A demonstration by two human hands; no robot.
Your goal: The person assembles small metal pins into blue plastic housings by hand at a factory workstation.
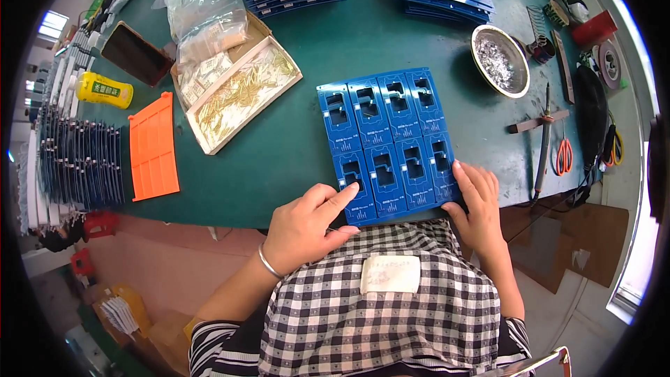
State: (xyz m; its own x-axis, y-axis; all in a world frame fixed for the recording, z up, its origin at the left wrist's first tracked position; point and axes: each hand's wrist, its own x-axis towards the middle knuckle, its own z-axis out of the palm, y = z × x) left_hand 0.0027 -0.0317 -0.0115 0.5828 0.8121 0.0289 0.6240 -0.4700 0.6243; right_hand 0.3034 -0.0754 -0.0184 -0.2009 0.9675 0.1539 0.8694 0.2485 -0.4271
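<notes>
Well, the left hand (pixel 305 229) and right hand (pixel 480 213) are holding the board (pixel 389 141) at the table's (pixel 269 167) near edge, thumbs and fingers spread, and I'm guessing gentle, even holding works best.

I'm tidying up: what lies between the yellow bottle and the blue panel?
In the head view, the orange tray, then the box of gold-coloured pins, then green tabletop.
</notes>
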